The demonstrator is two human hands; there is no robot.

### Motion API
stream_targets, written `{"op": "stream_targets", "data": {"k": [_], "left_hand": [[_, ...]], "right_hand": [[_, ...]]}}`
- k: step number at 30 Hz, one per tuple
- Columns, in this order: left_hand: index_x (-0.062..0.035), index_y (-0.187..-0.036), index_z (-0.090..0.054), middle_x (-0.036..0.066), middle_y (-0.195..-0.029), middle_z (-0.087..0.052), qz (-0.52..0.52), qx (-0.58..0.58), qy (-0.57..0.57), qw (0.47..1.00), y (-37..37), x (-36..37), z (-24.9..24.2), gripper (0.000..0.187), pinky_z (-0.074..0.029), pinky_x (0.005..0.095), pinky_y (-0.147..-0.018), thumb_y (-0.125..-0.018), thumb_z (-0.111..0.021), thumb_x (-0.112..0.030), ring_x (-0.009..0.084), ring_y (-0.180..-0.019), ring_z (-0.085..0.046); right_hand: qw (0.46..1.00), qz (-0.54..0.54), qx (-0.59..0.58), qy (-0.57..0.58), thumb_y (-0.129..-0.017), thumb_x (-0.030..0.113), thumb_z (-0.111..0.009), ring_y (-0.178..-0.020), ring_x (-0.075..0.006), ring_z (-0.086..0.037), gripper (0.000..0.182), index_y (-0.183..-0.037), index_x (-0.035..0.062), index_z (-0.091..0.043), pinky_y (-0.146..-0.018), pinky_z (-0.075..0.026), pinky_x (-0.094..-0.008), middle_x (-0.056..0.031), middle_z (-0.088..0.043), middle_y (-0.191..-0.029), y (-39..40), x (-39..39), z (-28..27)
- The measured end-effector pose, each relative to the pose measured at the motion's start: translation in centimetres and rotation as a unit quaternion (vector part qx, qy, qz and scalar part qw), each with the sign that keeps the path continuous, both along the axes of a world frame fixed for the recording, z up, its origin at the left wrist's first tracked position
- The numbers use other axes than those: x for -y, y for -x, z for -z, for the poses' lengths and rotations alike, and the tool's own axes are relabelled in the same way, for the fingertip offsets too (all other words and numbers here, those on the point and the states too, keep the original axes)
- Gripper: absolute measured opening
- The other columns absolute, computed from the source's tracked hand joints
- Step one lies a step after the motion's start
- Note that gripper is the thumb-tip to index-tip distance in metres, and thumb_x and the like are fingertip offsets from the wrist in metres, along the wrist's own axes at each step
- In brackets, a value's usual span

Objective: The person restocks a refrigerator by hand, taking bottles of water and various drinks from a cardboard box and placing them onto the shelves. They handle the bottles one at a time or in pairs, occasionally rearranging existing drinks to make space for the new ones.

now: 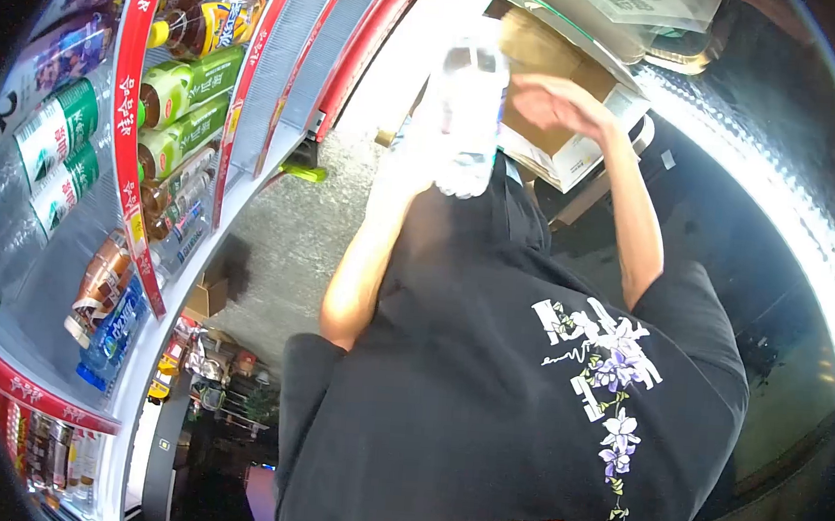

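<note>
A clear plastic water bottle (471, 119) is in my left hand (410, 158), held out in front of my body. Bright light washes out this hand, and its fingers wrap behind the bottle's side. My right hand (559, 108) is beside the bottle without touching it, fingers stretched out and slightly blurred, holding nothing. Behind and below that hand is an open cardboard box (585, 79). What lies inside the box is hard to make out.
At left, a drinks shelf (172, 311) with red price strips holds several bottles, among them green-labelled ones (193, 85) and a blue-capped one (114, 336). Grey floor (283, 241) lies between the shelf and me. A glaring light strip (762, 178) runs along the right.
</note>
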State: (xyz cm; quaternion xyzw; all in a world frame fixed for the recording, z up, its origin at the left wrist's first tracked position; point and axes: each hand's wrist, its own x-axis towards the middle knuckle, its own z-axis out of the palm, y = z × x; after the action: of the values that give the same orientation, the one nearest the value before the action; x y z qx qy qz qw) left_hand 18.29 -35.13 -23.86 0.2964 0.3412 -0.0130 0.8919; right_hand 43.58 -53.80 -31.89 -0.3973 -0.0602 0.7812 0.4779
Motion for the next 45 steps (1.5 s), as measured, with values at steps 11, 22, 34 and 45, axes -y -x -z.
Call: {"op": "stream_targets", "data": {"k": [11,22,34,45], "left_hand": [[-0.0002,-0.146,-0.041,0.022,-0.122,-0.065,-0.049,-0.108,0.052,0.992,16.3,-0.7,-1.2,0.090,-0.061,0.0411,-0.088,-0.078,-0.084,-0.042,0.0327,-0.103,-0.070],[0.0022,-0.136,-0.055,0.016,-0.119,-0.067,-0.216,0.149,0.074,0.962,18.7,-0.5,-3.4,0.063,-0.059,0.0387,-0.085,-0.089,-0.071,-0.038,0.0248,-0.095,-0.070],[0.0009,-0.139,-0.051,0.014,-0.123,-0.066,-0.142,-0.018,-0.240,0.960,26.8,-2.3,-6.2,0.074,-0.057,0.0410,-0.093,-0.081,-0.083,-0.032,0.0249,-0.104,-0.069],[-0.0024,-0.149,-0.038,0.012,-0.132,-0.060,-0.288,-0.136,-0.382,0.868,34.3,6.5,-2.6,0.098,-0.051,0.0415,-0.105,-0.068,-0.093,-0.004,0.0230,-0.122,-0.061]], "right_hand": [[0.905,0.023,0.328,0.269,-0.101,0.039,-0.061,-0.117,-0.0235,-0.063,0.055,-0.145,0.0069,-0.052,-0.097,-0.052,-0.0370,-0.0135,-0.065,-0.133,4.4,-6.4,21.6],[0.957,0.091,0.210,0.178,-0.100,0.037,-0.062,-0.110,-0.0229,-0.064,0.048,-0.136,0.0058,-0.056,-0.097,-0.051,-0.0351,-0.0103,-0.066,-0.127,3.5,-2.0,12.8],[0.898,0.349,0.267,-0.030,-0.099,0.014,-0.061,-0.126,-0.0312,-0.061,0.051,-0.144,-0.0015,-0.044,-0.108,-0.048,-0.0449,-0.0185,-0.061,-0.135,13.6,4.3,-10.4],[0.789,-0.073,0.607,-0.061,-0.065,0.024,-0.093,-0.118,-0.0292,-0.063,0.076,-0.130,0.0046,-0.058,-0.100,-0.051,-0.0394,-0.0162,-0.065,-0.125,32.2,-1.1,-12.8]]}}
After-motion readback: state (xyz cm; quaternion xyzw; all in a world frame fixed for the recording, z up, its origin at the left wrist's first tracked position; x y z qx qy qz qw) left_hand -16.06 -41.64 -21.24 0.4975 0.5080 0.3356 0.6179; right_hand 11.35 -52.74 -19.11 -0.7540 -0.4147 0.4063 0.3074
